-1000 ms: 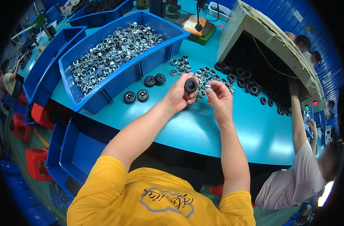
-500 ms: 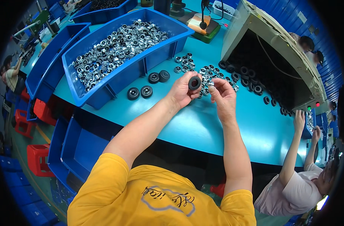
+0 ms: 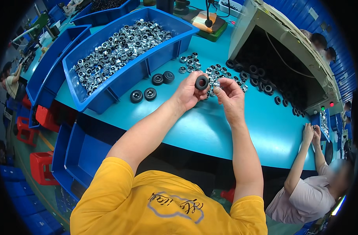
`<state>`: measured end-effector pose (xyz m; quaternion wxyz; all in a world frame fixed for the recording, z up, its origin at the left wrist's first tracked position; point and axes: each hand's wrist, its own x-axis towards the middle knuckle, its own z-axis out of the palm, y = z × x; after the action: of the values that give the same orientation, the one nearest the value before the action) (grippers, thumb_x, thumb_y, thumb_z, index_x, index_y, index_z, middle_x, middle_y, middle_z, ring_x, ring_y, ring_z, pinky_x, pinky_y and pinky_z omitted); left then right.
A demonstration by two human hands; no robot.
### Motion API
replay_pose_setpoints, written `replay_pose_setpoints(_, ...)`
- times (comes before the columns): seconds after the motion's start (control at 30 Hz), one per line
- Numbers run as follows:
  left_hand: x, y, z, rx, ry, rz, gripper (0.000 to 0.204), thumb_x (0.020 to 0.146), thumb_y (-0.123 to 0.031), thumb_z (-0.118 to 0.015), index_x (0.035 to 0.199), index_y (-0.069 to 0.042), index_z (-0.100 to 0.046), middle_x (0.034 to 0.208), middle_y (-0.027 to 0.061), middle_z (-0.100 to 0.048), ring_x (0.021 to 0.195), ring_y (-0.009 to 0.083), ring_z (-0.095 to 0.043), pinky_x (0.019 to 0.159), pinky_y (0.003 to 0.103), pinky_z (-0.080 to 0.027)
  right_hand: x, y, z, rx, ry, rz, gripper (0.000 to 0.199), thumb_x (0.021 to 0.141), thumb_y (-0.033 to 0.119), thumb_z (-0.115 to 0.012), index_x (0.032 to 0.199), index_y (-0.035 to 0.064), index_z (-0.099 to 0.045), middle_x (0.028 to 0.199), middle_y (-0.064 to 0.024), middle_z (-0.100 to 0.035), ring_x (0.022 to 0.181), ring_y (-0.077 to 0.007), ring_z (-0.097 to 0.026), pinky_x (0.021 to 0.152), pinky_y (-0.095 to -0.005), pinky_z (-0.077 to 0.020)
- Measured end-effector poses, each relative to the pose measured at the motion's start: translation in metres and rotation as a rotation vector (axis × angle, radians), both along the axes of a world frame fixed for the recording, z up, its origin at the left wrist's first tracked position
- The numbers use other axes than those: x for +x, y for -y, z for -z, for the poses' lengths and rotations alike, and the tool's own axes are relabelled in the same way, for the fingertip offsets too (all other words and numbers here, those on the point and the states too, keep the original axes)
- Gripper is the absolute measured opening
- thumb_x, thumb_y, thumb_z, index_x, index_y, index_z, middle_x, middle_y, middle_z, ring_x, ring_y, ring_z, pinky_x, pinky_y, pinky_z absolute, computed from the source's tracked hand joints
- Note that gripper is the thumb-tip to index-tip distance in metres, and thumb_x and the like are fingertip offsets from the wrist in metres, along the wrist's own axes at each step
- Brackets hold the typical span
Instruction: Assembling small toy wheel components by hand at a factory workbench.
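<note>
My left hand (image 3: 188,93) grips a small black rubber tyre ring (image 3: 201,82) between thumb and fingers, its hole facing up. Just to its right, my right hand (image 3: 230,96) pinches a small shiny metal hub (image 3: 216,84) close to the ring. Both hands hover over the teal table (image 3: 210,133). Behind them lie loose silver hubs (image 3: 194,64) scattered on the table. Finished black wheels with hubs (image 3: 143,95) stand in pairs to the left, with another pair (image 3: 162,78) nearer the bin.
A big blue bin (image 3: 120,78) full of silver hubs stands at the left. A beige hopper (image 3: 292,58) at the right spills black rings (image 3: 261,84). Another person's hands (image 3: 312,133) work at the far right edge. Empty blue and red crates sit below the table.
Both hands stayed together over the table. The black ring stays in my left hand; my right fingers have brought the metal hub up beside it.
</note>
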<state>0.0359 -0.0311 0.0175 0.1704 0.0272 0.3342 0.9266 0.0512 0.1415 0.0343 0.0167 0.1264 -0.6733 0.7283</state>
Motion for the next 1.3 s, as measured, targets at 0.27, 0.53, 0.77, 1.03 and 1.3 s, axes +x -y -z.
replay_pose_setpoints(0.27, 0.0024, -0.0033, -0.0033, -0.005, 0.065, -0.018, 0.028, 0.101, -0.037, -0.052, 0.094, -0.011, -0.057, 0.073, 0.0009, -0.056, 0.064, 0.0121, -0.055, 0.056, 0.029, -0.042, 0.0026, 0.0027, -0.0037, 0.045, -0.020, 0.013, 0.032, 0.083, 0.008, -0.082, 0.110, 0.0022, -0.064, 0.089, 0.0027, -0.064, 0.074, -0.0023, -0.054, 0.066, -0.0192, -0.0456)
replay_pose_setpoints(0.53, 0.0029, -0.0021, -0.0029, -0.041, -0.003, 0.022, 0.032, 0.102, -0.042, -0.050, 0.091, -0.012, -0.056, 0.070, -0.0021, -0.051, 0.057, 0.0098, -0.049, 0.048, 0.025, -0.034, 0.0020, 0.0026, -0.0029, 0.070, -0.025, 0.014, 0.032, 0.082, 0.006, -0.082, 0.108, 0.0029, -0.065, 0.088, 0.0035, -0.063, 0.072, -0.0019, -0.054, 0.066, -0.0186, -0.0453)
replay_pose_setpoints(0.77, 0.0026, -0.0014, -0.0002, -0.056, -0.022, 0.057, 0.034, 0.101, -0.043, -0.051, 0.088, -0.012, -0.056, 0.070, -0.0026, -0.049, 0.052, 0.0083, -0.039, 0.047, 0.025, -0.030, 0.0032, 0.0046, -0.0031, 0.025, -0.020, -0.004, 0.031, 0.081, 0.005, -0.082, 0.107, 0.0032, -0.065, 0.089, 0.0036, -0.063, 0.072, -0.0013, -0.053, 0.065, -0.0178, -0.0441)
replay_pose_setpoints(1.03, 0.0030, -0.0026, 0.0020, -0.131, 0.023, 0.008, 0.033, 0.099, -0.046, -0.054, 0.091, -0.015, -0.058, 0.076, -0.0037, -0.053, 0.059, 0.0062, -0.043, 0.049, 0.024, -0.031, 0.0047, 0.0064, -0.0044, 0.066, -0.028, -0.008, 0.031, 0.081, 0.004, -0.082, 0.107, 0.0031, -0.065, 0.090, 0.0030, -0.064, 0.073, -0.0018, -0.055, 0.066, -0.0183, -0.0459)
replay_pose_setpoints(1.3, 0.0057, -0.0060, -0.0012, -0.233, -0.037, 0.004, 0.034, 0.103, -0.049, -0.050, 0.105, -0.016, -0.057, 0.083, -0.0033, -0.057, 0.066, 0.0075, -0.053, 0.051, 0.024, -0.037, 0.0022, 0.0074, 0.0001, 0.071, -0.046, 0.021, 0.031, 0.081, 0.001, -0.080, 0.107, 0.0027, -0.065, 0.090, 0.0023, -0.064, 0.072, -0.0024, -0.055, 0.066, -0.0193, -0.0486)
